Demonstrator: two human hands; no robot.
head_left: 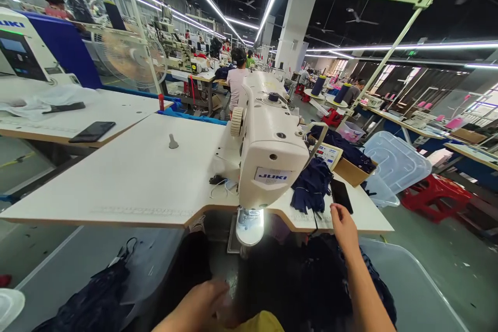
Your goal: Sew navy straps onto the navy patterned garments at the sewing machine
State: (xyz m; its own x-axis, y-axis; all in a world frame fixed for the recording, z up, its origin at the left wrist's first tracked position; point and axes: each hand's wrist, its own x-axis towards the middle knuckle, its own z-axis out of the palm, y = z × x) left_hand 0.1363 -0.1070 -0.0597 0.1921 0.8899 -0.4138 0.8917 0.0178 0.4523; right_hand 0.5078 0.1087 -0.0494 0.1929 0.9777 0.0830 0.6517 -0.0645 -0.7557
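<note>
My right hand (344, 225) is at the front edge of the white sewing table (155, 181), fingers curled together beside the lower end of a black phone (342, 196). Whatever those fingers hold, if anything, I cannot make out. To its left lies a bundle of dark navy fabric pieces (312, 185), with a thin dark strip hanging over the edge. My left hand (204, 298) is low over my lap, smeared by motion, so its fingers do not show clearly. Between the hands stands a white JUKI sewing machine (272, 155), its lamp lighting the small sewing bed (249, 228).
Clear plastic bins with dark garments (97, 290) stand below the table on both sides. A cardboard box (352, 170) and red stool (436, 198) are at the right. Another phone (92, 132) lies on the left table. A person (236, 80) sits ahead.
</note>
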